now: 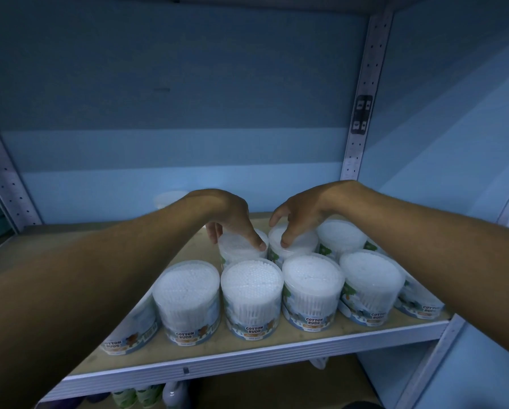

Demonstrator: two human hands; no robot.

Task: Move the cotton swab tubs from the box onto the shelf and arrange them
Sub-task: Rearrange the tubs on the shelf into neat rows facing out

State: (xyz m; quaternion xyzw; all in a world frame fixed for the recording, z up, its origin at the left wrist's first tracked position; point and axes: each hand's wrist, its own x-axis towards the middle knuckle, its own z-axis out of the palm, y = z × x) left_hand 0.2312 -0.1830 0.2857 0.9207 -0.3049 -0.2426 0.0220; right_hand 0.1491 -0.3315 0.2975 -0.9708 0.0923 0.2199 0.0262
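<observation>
Nearest us, the shelf [247, 354] shows its pale front lip, and just behind it stands our front row of cotton swab tubs [251, 296], upright, side by side and touching or nearly so, labels facing out. The tub at the far left of that row is partly hidden under our left forearm. The box named in the task is not in view, so we cannot say how many tubs are left in it.

Behind the front row is a second row, and that is where both hands are. Our left hand [232, 219] reaches down over the back-left tub [241, 247], thumb on the near edge of its lid and fingers curled round the far side: a narrow grip on that tub. Our right hand [297, 216] arches over the neighbouring tub [297, 242], thumb tip on its lid and fingers curved above it; whether those fingers touch the far rim we cannot tell. A third back tub [340, 236] stands just right of it.

We judge these tubs light and stiff, clear plastic walls packed with swabs, smooth and a little slippery. A thin lid may pop off under a top-only pull, so the wall just below the lid rim, thumb opposite fingers, is the safer hold. Sliding them flush should need only a gentle push.

Farther back, the blue rear panel [173, 113] and perforated upright [365, 84] close the bay.
</observation>
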